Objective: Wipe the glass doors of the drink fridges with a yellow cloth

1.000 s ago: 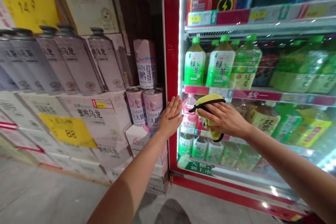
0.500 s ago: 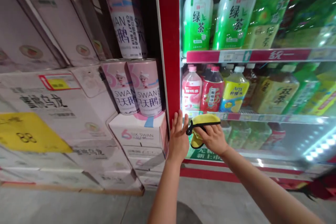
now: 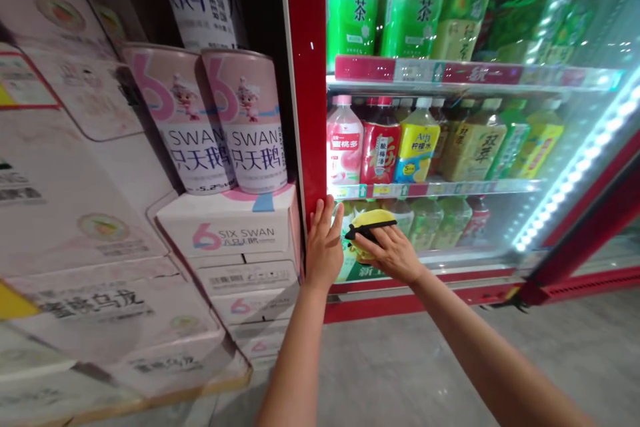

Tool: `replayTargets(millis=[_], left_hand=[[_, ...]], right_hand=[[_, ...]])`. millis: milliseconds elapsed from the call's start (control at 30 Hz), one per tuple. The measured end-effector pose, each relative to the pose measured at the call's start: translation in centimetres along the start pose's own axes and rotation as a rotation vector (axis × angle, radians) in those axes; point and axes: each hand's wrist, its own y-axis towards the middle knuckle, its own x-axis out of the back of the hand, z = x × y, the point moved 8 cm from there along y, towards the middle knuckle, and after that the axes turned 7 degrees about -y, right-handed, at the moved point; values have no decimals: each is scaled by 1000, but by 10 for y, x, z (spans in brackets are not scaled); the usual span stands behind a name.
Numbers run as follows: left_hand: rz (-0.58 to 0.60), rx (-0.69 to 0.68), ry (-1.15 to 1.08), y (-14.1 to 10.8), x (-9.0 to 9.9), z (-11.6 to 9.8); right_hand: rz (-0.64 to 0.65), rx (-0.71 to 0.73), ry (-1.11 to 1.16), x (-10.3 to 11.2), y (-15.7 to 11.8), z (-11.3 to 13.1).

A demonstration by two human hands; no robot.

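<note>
Peach oolong cartons are stacked at the far left; right of them stands a pile of Six Swan cartons, with two Swan beer cans side by side on top and a third can above these. Right again is a display fridge. Green tea bottles stand on its upper shelf; below, from the left, come a peach drink bottle, a sour plum drink bottle and a lemon water bottle. The left hand lies over the fridge's left edge; just right of it, the right hand holds a cloth before the bottom row of bottles.
</note>
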Motion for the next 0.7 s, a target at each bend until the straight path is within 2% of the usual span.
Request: replayTargets(millis=[133,233,300,367,433,500,600,700], left_hand=[[-2,0,36,3,2,-7],[-11,-25,93,5,9,-11],[-8,-26,123,5,13,-13],[-1,-15,148,6,16,-14],[-4,-9,175,8,18,-17],[-6,-11,204,9,21,-21],[12,-17,231,11,24,-23],[18,-24,235,13,30,-23]], right_hand=[[39,-44,145,7,-10,-4],[70,-127,518,27,6,-15],[76,-227,834,39,19,-30],[53,-344,1014,46,28,-48],[-9,-436,922,50,31,-66],[-70,-459,622,52,29,-76],[-175,-426,154,54,25,-73],[-384,-399,-44,59,19,-65]])
